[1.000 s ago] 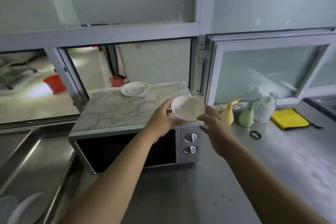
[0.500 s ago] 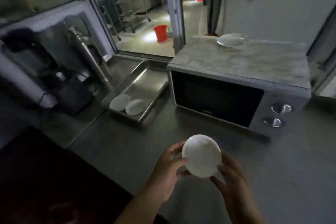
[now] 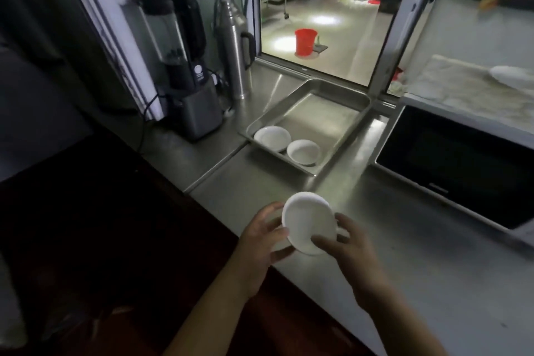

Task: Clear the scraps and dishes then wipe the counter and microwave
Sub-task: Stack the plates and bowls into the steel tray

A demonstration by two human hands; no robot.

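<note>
Steel bench (image 3: pixel 433 254) runs across this dim kitchen, with the microwave (image 3: pixel 450 165) over at 3 o'clock. Got the white dish (image 3: pixel 307 222) tilted up over the bench's front edge, both hands on it: left hand (image 3: pixel 261 237) curled round its 9 o'clock rim, right hand (image 3: pixel 344 243) pinching the 4 o'clock rim. Up at 12 o'clock the metal tray (image 3: pixel 332 101) has two more white dishes (image 3: pixel 289 143) sitting side by side.

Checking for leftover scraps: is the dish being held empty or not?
Empty, as far as shown: the dish tilts toward the camera, its inside plain white.
</note>
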